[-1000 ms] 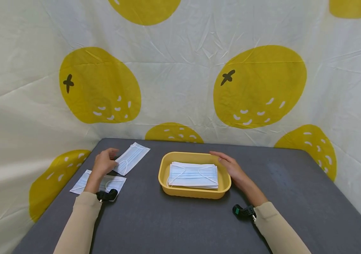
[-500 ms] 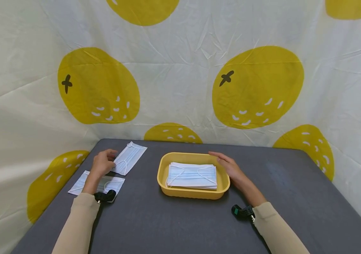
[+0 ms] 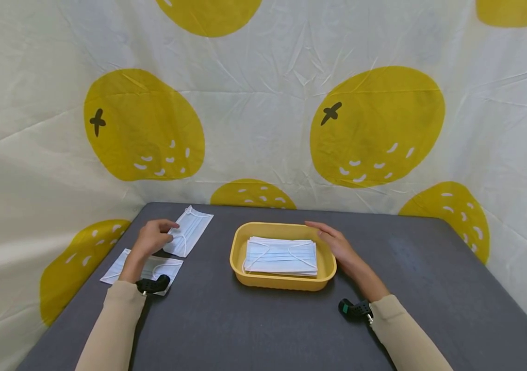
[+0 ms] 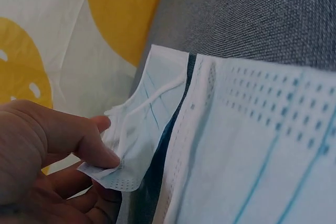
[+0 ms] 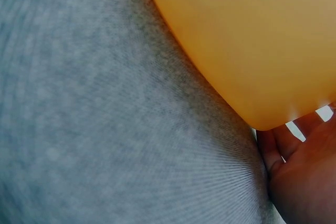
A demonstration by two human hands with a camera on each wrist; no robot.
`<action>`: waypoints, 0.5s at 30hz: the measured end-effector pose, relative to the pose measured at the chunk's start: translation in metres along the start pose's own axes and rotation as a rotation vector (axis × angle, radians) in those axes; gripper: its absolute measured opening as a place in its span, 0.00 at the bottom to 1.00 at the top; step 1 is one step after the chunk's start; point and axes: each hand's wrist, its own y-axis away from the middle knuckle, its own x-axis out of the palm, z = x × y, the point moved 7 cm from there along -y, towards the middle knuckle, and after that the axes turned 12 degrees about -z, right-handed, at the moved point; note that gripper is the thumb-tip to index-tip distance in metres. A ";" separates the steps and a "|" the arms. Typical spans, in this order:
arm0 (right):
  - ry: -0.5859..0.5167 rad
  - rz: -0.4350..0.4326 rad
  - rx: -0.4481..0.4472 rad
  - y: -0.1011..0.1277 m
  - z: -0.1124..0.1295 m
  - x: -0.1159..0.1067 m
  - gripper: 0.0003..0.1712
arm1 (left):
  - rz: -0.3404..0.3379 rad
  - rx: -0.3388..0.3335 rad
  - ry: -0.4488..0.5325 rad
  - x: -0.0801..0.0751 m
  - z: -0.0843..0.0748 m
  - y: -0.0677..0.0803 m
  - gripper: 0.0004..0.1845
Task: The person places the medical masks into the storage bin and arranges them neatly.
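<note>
In the head view my left hand [image 3: 152,237] is at the near left corner of a pale blue face mask [image 3: 191,229] at the back left. The left wrist view shows the thumb and fingers pinching that mask's [image 4: 149,114] corner, which bends up. A second face mask [image 3: 168,267] lies under my left wrist, partly hidden by it. My right hand [image 3: 340,247] rests along the right side of a yellow basket [image 3: 273,281], fingers extended at its rim; the right wrist view shows the palm beside the basket's outer wall [image 5: 252,51]. Stacked face masks [image 3: 282,256] lie in the basket.
A dark grey cloth-covered table [image 3: 245,330] carries everything. Behind it and on the left hangs a white curtain [image 3: 254,129] with yellow fruit prints. Black straps with small cameras [image 3: 154,284] sit on both wrists.
My left fingers have moved slightly right, over the far mask's near edge, and now pinch its corner; the mask has shifted slightly. The right hand and basket stay in place.
</note>
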 end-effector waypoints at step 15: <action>-0.015 0.005 -0.008 0.001 -0.003 0.000 0.26 | 0.024 -0.004 0.043 -0.003 -0.008 -0.002 0.25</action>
